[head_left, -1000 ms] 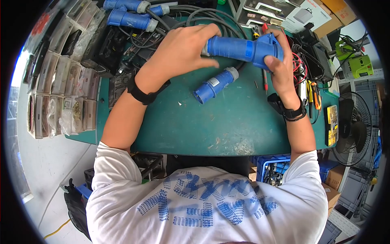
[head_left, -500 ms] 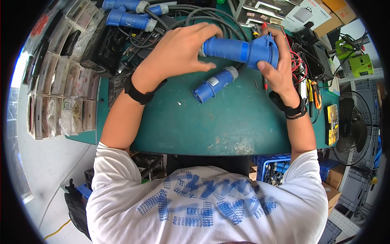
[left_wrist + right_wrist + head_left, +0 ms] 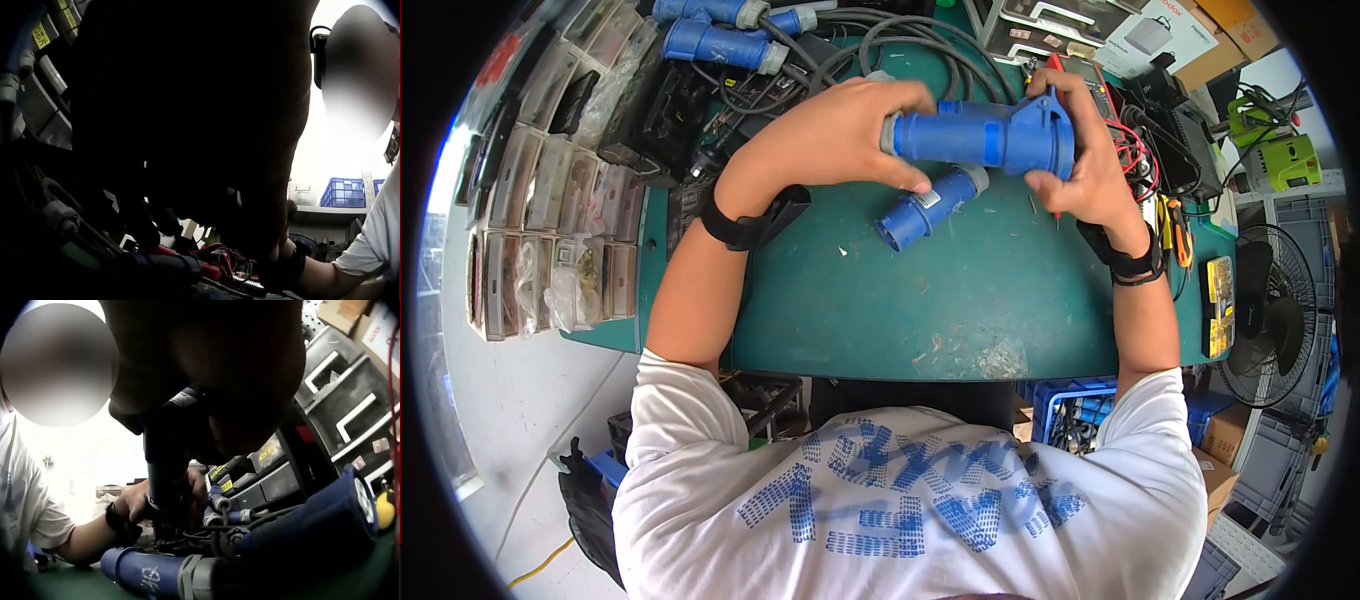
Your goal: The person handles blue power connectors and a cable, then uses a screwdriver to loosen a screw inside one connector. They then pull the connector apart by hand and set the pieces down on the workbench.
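A blue industrial connector [image 3: 960,140] with a flared, lidded end is held level over the green table between both hands. My right hand [image 3: 1095,165] grips the wide end, thumb below and fingers over the far side. At the other end, my left hand [image 3: 830,130] curls round the grey collar [image 3: 890,133], its fingers blurred and its thumb stretched underneath. A blue plug [image 3: 910,222] lies on the table just below. Another blue connector [image 3: 306,522] lies behind, mostly covered in the head view. The left wrist view is largely dark, filled by the hand.
More blue connectors [image 3: 725,48] and coiled black cables [image 3: 900,40] crowd the back left. Small drawers [image 3: 555,190] stand at the left. Along the right are red test leads [image 3: 1135,150], orange-handled pliers [image 3: 1182,245] and a yellow case [image 3: 1219,310].
Both hands and the held connector have shifted left and slightly nearer the body. The left thumb has dropped over the plug's edge, and part of another connector now shows behind.
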### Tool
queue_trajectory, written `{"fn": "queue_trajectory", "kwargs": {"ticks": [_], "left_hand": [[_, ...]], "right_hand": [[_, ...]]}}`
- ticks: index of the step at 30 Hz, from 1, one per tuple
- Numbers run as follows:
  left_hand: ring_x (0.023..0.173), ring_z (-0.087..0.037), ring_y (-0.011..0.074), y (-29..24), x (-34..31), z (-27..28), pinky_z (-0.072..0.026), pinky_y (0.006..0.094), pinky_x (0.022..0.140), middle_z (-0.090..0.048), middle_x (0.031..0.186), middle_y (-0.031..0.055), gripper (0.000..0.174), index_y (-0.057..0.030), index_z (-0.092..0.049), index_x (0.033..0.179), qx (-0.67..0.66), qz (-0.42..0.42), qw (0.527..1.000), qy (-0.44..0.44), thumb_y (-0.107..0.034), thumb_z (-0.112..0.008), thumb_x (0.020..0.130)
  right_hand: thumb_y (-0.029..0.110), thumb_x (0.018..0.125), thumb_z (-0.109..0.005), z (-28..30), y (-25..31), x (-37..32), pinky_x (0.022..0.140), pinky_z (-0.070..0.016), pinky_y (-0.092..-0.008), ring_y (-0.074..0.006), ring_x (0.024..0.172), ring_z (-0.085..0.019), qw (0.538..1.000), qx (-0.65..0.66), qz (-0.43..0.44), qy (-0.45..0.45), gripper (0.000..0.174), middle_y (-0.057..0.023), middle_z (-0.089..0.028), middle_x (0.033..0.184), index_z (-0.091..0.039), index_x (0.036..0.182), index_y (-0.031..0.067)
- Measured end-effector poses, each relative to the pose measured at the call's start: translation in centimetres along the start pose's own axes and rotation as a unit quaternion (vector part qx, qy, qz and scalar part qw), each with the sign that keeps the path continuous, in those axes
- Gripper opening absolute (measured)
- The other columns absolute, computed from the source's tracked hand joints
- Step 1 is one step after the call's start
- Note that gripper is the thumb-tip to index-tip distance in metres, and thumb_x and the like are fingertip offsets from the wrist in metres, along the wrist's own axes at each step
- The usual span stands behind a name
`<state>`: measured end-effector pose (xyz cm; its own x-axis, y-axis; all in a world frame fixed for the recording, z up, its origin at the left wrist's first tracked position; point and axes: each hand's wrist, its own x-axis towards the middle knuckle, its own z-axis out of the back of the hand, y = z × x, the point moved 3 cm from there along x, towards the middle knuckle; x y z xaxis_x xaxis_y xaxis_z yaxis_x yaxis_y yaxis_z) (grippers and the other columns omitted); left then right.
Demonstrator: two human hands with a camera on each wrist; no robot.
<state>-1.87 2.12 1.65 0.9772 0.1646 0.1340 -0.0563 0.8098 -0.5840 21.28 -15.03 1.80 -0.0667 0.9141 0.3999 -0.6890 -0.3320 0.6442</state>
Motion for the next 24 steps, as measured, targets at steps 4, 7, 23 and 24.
{"fn": "queue_trajectory", "kwargs": {"ticks": [4,7,23,24], "left_hand": [[0.077,-0.07,0.0325,-0.9,0.6,0.9,-0.0554,0.0427,0.075,-0.073,0.088,0.014,0.052,0.0019,-0.073,0.108,0.015,-0.161,0.964,-0.213,-0.034,-0.097,0.078],[0.072,-0.067,0.0259,-0.2,0.4,1.6,-0.0516,0.0383,0.068,-0.067,0.08,0.0111,0.052,0.0013,-0.074,0.108,-0.029,-0.055,0.983,-0.175,-0.036,-0.098,0.081],[0.066,-0.059,0.0187,-0.5,-0.1,0.5,-0.0462,0.0344,0.063,-0.064,0.078,0.0082,0.046,-0.0028,-0.062,0.106,-0.102,-0.055,0.982,-0.147,-0.033,-0.094,0.089],[0.066,-0.059,0.0187,-0.5,0.0,0.3,-0.0462,0.0344,0.063,-0.064,0.078,0.0082,0.046,-0.0028,-0.062,0.106,-0.102,-0.055,0.982,-0.147,-0.033,-0.094,0.089]], "right_hand": [[0.032,0.067,-0.089,0.6,-1.2,0.1,0.111,-0.0455,-0.0356,-0.0242,0.123,-0.059,0.994,0.076,-0.073,-0.038,0.099,-0.0108,-0.057,0.134,-0.048,0.152,0.0037],[0.025,0.066,-0.087,1.3,-1.2,0.4,0.112,-0.0472,-0.0387,-0.0273,0.125,-0.061,0.998,0.018,-0.058,-0.022,0.099,-0.0135,-0.059,0.138,-0.046,0.155,0.0072],[0.01,0.073,-0.084,1.5,-0.2,0.5,0.105,-0.0562,-0.0441,-0.0321,0.114,-0.071,0.993,-0.099,0.057,-0.027,0.102,-0.0174,-0.068,0.135,-0.043,0.166,0.0113],[0.01,0.073,-0.084,1.4,-0.4,0.6,0.105,-0.0562,-0.0441,-0.0321,0.114,-0.071,0.993,-0.099,0.057,-0.027,0.102,-0.0174,-0.068,0.135,-0.043,0.166,0.0113]]}}
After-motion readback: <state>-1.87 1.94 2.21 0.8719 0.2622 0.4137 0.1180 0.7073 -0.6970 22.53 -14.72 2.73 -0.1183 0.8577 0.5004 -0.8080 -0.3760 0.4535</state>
